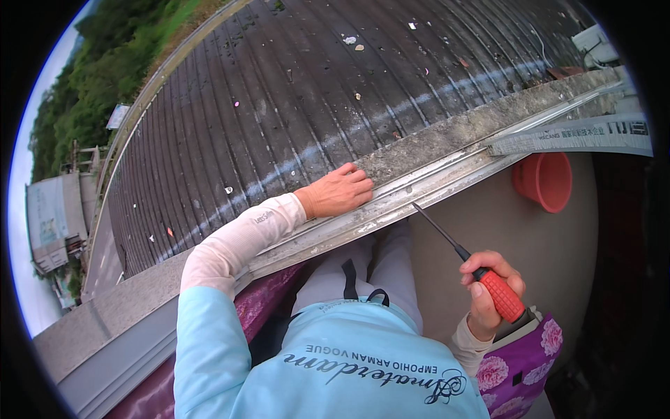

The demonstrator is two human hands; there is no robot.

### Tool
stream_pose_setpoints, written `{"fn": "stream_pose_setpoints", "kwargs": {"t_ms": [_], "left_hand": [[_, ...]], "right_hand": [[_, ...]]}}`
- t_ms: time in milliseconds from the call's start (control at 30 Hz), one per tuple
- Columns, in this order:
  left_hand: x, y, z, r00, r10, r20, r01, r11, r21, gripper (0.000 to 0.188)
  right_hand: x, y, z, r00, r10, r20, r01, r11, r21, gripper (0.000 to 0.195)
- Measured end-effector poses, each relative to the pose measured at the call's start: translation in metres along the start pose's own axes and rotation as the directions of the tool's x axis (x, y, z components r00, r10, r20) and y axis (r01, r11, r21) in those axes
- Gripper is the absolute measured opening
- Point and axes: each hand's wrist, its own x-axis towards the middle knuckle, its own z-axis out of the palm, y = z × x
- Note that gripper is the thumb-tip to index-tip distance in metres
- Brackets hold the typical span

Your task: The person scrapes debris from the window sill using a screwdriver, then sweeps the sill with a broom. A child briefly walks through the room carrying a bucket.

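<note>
My right hand (pixel 484 311) holds a screwdriver (pixel 501 294) by its red and black handle. Its dark shaft points up and left, and the tip meets the inner edge of a worn metal window track (pixel 384 209), as far as I can see. Palm down, my left hand (pixel 337 193) rests where the track borders a rough concrete ledge (pixel 434 139). Its fingers are bent, and whatever lies under the palm is hidden. Dirt and pale flakes mark the track.
Beyond the ledge spreads a dark corrugated roof (pixel 293 99) with scattered litter. A silver printed strip (pixel 570 137) lies across the track at right, above a red bucket (pixel 544 180). Purple flowered fabric (pixel 523 366) is below my right hand; shiny magenta fabric (pixel 267 298) hangs at left.
</note>
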Motion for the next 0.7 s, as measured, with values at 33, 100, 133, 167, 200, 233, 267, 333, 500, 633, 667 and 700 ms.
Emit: {"fn": "stream_pose_setpoints", "kwargs": {"t_ms": [33,100,133,167,200,233,267,333,500,633,667,700], "left_hand": [[0.001,0.0,0.001,1.0,-0.008,-0.025,0.008,1.0,-0.015,0.009],[0.003,-0.001,0.003,0.999,-0.022,-0.028,0.021,0.999,-0.036,0.011],[0.005,-0.001,0.003,0.999,-0.019,-0.043,0.017,0.999,-0.041,0.011],[0.007,-0.002,0.002,0.998,-0.016,-0.059,0.013,0.999,-0.046,0.012],[0.009,-0.002,0.0,0.998,0.001,-0.07,-0.002,1.0,-0.014,0.013],[0.011,-0.003,-0.002,0.997,0.02,-0.08,-0.018,1.0,0.017,0.014],[0.012,-0.003,-0.004,0.995,0.039,-0.089,-0.035,0.998,0.048,0.015],[0.014,-0.003,-0.004,0.996,0.067,-0.06,-0.06,0.993,0.106,0.015],[0.023,-0.007,-0.011,0.982,0.18,0.048,-0.185,0.977,0.11,0.012],[0.03,-0.017,-0.009,0.963,0.262,0.067,-0.268,0.959,0.095,0.009],[0.032,-0.018,-0.007,0.958,0.277,0.072,-0.283,0.953,0.108,0.009],[0.035,-0.02,-0.01,0.952,0.296,0.078,-0.303,0.946,0.118,0.01]], "right_hand": [[0.001,-0.001,-0.001,1.0,0.014,0.025,-0.013,1.0,-0.018,0.015],[0.003,-0.001,0.0,1.0,0.007,0.025,-0.007,1.0,-0.012,0.015],[0.003,0.0,0.001,1.0,0.004,0.022,-0.004,1.0,-0.01,0.014],[0.003,0.001,0.002,1.0,-0.011,0.016,0.011,1.0,0.0,0.014],[0.004,0.004,0.003,1.0,-0.027,0.011,0.027,1.0,0.01,0.014],[0.004,0.005,0.004,0.999,-0.043,0.005,0.043,0.999,0.02,0.014],[0.004,0.005,0.003,1.0,-0.026,0.015,0.026,1.0,0.018,0.014],[0.004,0.002,0.0,0.999,0.007,0.034,-0.007,1.0,0.01,0.014],[0.005,-0.001,0.0,0.999,-0.033,0.032,0.034,0.999,-0.012,0.015],[0.001,0.002,-0.003,0.998,-0.061,0.005,0.061,0.998,0.033,0.016],[0.0,0.0,-0.006,0.998,-0.054,0.019,0.053,0.998,0.019,0.017],[0.0,-0.001,-0.009,0.999,-0.045,0.028,0.045,0.999,0.004,0.017]]}}
